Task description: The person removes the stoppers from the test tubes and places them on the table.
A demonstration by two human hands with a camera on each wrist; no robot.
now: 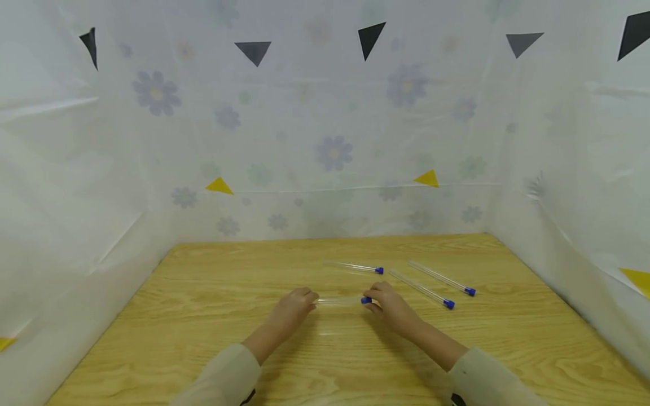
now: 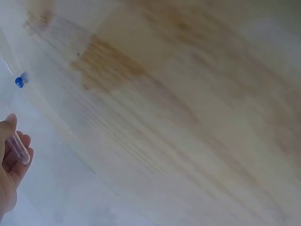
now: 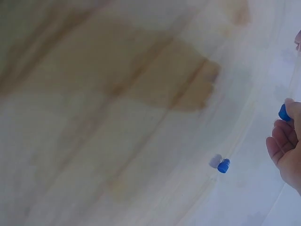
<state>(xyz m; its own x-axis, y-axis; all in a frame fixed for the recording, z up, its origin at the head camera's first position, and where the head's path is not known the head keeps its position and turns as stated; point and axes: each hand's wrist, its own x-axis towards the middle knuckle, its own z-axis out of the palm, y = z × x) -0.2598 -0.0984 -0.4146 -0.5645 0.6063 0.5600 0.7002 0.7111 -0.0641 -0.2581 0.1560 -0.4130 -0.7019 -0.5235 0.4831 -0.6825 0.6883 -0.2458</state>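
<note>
A clear test tube [image 1: 339, 301] with a blue cap [image 1: 366, 300] lies crosswise between the two hands, close over the wooden table. My left hand [image 1: 293, 310] grips its far-left end between thumb and fingers; in the left wrist view the tube's rounded tip [image 2: 22, 157] pokes out past the fingers. At the other end my right hand [image 1: 395, 311] pinches the cap, thumb against the fingers. The right wrist view also catches the pinched blue cap [image 3: 284, 113], with the lower fingers loosely curled below it.
Three more capped tubes lie on the table [image 1: 178, 316]: one behind the hands [image 1: 355, 267], two slanting at the right, the nearer tube [image 1: 421, 288] beside the farther tube [image 1: 439, 276]. White flowered sheeting [image 1: 304, 118] walls the back and both sides.
</note>
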